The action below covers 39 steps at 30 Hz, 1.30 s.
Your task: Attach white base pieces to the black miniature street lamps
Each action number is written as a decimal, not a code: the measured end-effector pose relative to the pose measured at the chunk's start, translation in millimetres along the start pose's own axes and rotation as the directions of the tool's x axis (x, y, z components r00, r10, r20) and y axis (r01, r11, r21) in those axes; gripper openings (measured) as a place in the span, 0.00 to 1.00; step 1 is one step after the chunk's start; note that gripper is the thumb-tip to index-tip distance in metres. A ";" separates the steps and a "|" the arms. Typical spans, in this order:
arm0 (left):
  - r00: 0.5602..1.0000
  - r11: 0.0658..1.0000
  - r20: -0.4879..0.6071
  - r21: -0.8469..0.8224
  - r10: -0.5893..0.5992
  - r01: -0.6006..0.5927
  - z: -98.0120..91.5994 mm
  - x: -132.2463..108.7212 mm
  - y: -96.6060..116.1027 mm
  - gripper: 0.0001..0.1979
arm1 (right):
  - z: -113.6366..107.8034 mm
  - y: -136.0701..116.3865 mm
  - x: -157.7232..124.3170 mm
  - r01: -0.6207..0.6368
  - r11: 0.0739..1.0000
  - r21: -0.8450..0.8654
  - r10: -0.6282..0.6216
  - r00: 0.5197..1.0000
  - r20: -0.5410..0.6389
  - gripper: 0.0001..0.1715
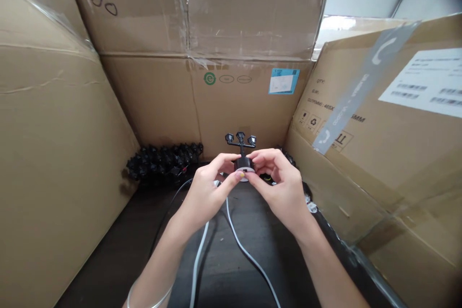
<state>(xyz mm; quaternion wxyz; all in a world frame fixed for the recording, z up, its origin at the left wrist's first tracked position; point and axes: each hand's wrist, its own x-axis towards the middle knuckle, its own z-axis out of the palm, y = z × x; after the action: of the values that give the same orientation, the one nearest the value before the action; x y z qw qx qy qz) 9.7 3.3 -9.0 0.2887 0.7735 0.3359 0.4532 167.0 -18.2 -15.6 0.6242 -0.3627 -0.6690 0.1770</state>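
Fingers and thumbs of the left hand [211,190] and right hand [283,187] pinch, barely parted, around the base of a black three-lantern lamp [243,162], held up above the far part of the dark table [224,279], its pale underside towards the person. Pale cables [197,260] trail below; black pieces [162,161] heap up beyond the left hand. Behind, a carton [162,96] carries a green "e" mark [210,78] and a blue label [283,82] too small to read. The right-hand carton [346,168] says "QTY:" and "465X", with a barcoded white label [426,77].
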 end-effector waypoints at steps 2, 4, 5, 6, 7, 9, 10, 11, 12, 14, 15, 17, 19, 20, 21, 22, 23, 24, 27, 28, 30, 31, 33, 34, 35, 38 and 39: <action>1.000 0.999 -0.002 -0.040 -0.004 0.004 -1.5 -0.5 0.7 0.12 | -0.8 0.7 1.1 -0.015 0.999 0.051 0.013 0.999 0.037 0.07; 1.000 0.999 -0.013 -0.044 -0.008 0.007 -3.7 -1.0 0.4 0.11 | -2.0 0.9 2.5 -0.032 0.995 0.098 0.025 0.997 0.070 0.06; 1.000 0.999 -0.019 -0.040 -0.012 0.011 -4.8 -1.2 -0.2 0.11 | -2.6 0.9 3.0 -0.040 0.993 0.114 0.031 0.996 0.085 0.05; 1.000 0.999 -0.021 -0.040 -0.018 0.017 -5.6 -1.3 -0.8 0.11 | -3.1 0.9 3.3 -0.047 0.991 0.123 0.036 0.995 0.097 0.05; 0.999 0.999 -0.020 -0.046 -0.026 0.025 -6.1 -1.4 -1.4 0.12 | -3.5 0.9 3.5 -0.052 0.991 0.125 0.039 0.994 0.106 0.05; 0.999 0.996 -0.021 -0.080 -0.042 0.040 -6.1 -1.4 -2.3 0.12 | -4.0 0.7 3.3 -0.054 0.991 0.124 0.039 0.992 0.116 0.05; 0.998 0.994 -0.022 -0.102 -0.051 0.049 -5.7 -1.4 -2.5 0.12 | -4.2 0.5 3.0 -0.054 0.991 0.126 0.039 0.992 0.121 0.05; 0.998 0.991 -0.023 -0.124 -0.061 0.057 -5.2 -1.5 -2.4 0.12 | -4.3 0.2 2.7 -0.054 0.990 0.128 0.037 0.991 0.126 0.04; 0.997 0.988 -0.027 -0.144 -0.067 0.062 -4.7 -1.6 -2.2 0.11 | -4.4 -0.1 2.3 -0.054 0.990 0.130 0.037 0.991 0.131 0.04; 0.996 0.982 -0.036 -0.174 -0.076 0.069 -3.6 -1.9 -1.2 0.11 | -4.5 -0.9 1.6 -0.054 0.990 0.130 0.037 0.990 0.136 0.04; 0.996 0.980 -0.041 -0.186 -0.079 0.070 -3.2 -2.1 -0.6 0.10 | -4.5 -1.2 1.3 -0.053 0.990 0.130 0.035 0.990 0.138 0.05; 0.995 0.976 -0.048 -0.205 -0.084 0.072 -2.6 -2.1 0.6 0.10 | -4.3 -1.9 1.0 -0.048 0.990 0.131 0.030 0.990 0.139 0.06; 0.995 0.971 -0.045 -0.228 -0.090 0.077 -2.4 -1.7 1.9 0.09 | -4.2 -2.6 1.0 -0.046 0.991 0.129 0.029 0.990 0.136 0.05; 0.995 0.967 -0.041 -0.241 -0.093 0.080 -2.6 -1.5 2.6 0.09 | -4.3 -3.0 1.0 -0.048 0.991 0.128 0.031 0.991 0.134 0.05; 0.995 0.965 -0.039 -0.250 -0.096 0.083 -2.9 -1.3 3.2 0.09 | -4.4 -3.5 1.0 -0.051 0.991 0.127 0.035 0.991 0.130 0.04; 0.994 0.963 -0.037 -0.255 -0.100 0.087 -3.4 -1.3 3.7 0.09 | -4.7 -4.1 1.0 -0.054 0.990 0.129 0.038 0.991 0.125 0.03; 0.994 0.962 -0.035 -0.257 -0.106 0.093 -4.0 -1.4 4.0 0.09 | -4.9 -4.7 0.9 -0.057 0.990 0.131 0.041 0.992 0.121 0.02; 0.994 0.959 -0.028 -0.264 -0.110 0.099 -4.7 -1.7 4.2 0.09 | -5.2 -5.3 0.7 -0.055 0.990 0.133 0.039 0.993 0.115 0.01; 0.994 0.942 0.035 -0.319 -0.102 0.107 -6.3 -3.0 3.5 0.11 | -5.6 -7.0 -0.2 -0.040 0.993 0.115 0.030 0.996 0.085 0.03; 0.994 0.935 0.057 -0.337 -0.094 0.107 -6.5 -3.4 3.1 0.12 | -5.3 -7.4 -0.5 -0.034 0.994 0.103 0.027 0.997 0.073 0.04; 0.993 0.931 0.078 -0.348 -0.085 0.107 -6.2 -3.8 2.5 0.14 | -4.3 -8.0 -1.1 -0.027 0.996 0.083 0.023 0.998 0.053 0.05; 0.993 0.932 0.080 -0.345 -0.089 0.111 -5.9 -3.9 2.5 0.14 | -3.6 -8.2 -1.3 -0.030 0.997 0.074 0.026 0.999 0.047 0.05; 0.991 0.933 0.085 -0.339 -0.099 0.122 -5.2 -3.8 2.9 0.13 | -2.3 -8.3 -1.6 -0.045 0.998 0.053 0.043 0.998 0.037 0.05; 0.991 0.933 0.089 -0.336 -0.103 0.127 -5.0 -3.8 3.3 0.13 | -1.8 -8.4 -1.7 -0.057 0.998 0.038 0.055 0.998 0.031 0.06; 0.990 0.935 0.094 -0.331 -0.102 0.128 -4.8 -3.9 3.8 0.13 | -1.5 -8.4 -1.8 -0.066 0.998 0.021 0.066 0.998 0.023 0.06; 0.989 0.952 0.120 -0.283 -0.088 0.119 -4.6 -4.0 4.9 0.14 | -1.8 -8.7 -1.8 -0.088 0.996 -0.020 0.089 0.996 0.019 0.08; 0.988 0.960 0.130 -0.257 -0.080 0.112 -4.3 -3.9 5.0 0.15 | -2.2 -9.0 -1.6 -0.098 0.995 -0.031 0.099 0.994 0.037 0.09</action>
<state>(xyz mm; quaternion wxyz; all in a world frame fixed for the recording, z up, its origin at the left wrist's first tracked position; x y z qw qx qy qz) 5.7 -2.1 -5.4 0.4302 0.7365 0.2921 0.4326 166.8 -25.9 -10.2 0.5963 -0.4007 -0.6648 0.2047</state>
